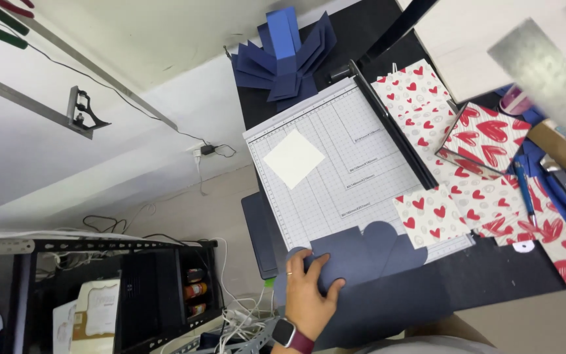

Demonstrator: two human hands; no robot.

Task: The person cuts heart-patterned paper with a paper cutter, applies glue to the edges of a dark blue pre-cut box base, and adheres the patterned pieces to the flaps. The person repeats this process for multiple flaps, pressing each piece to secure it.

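At the bottom centre, the left hand (309, 295) presses spread, flat fingers on a navy scalloped card (368, 252) lying on the paper trimmer's (335, 164) lower edge. A white square (293, 158) sits mid-board; heart-patterned papers (453, 157) lie right.

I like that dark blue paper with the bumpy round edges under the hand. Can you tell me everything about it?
The dark blue paper piece looks like thin matte card, cut with rounded, scalloped lobes along its top. It lies flat at the near edge of the gridded paper trimmer, overlapping its lower corner. The left hand presses on its left part, fingers spread. A heart-patterned square sits right beside it.
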